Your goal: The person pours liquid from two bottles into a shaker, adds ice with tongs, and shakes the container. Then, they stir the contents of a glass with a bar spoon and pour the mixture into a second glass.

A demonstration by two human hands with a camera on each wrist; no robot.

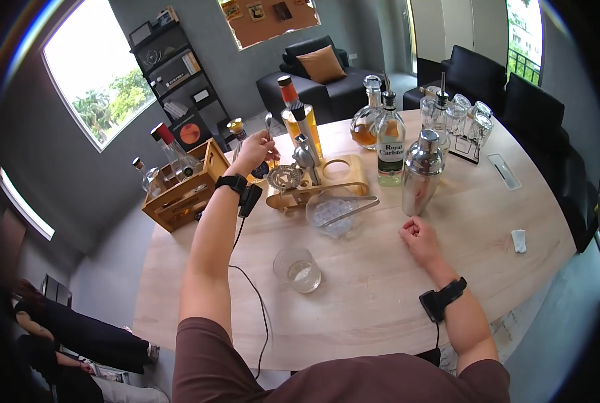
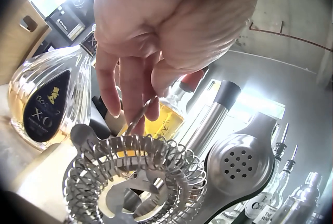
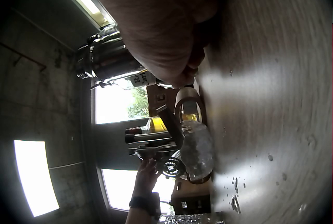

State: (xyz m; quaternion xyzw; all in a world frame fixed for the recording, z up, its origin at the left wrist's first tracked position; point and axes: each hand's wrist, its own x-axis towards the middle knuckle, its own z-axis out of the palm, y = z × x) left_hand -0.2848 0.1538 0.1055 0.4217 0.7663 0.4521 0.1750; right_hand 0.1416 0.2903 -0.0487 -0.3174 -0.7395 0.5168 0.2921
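The left hand (image 1: 254,149) reaches forward to about 11 o'clock over the table (image 1: 380,295), forearm nearly straight out and fingers curled down, pinching a thin bar spoon (image 1: 268,125) whose long axis stands almost upright, handle end up, just above the coiled strainer (image 1: 284,177) on the wooden stand (image 1: 343,176). In the left wrist view the spoon's (image 2: 136,118) stem runs down from the fingertips (image 2: 152,110) toward the strainer (image 2: 136,179). The right hand (image 1: 418,236) rests at 1 o'clock beside the shaker (image 1: 421,171), fingers loosely curled, holding nothing.
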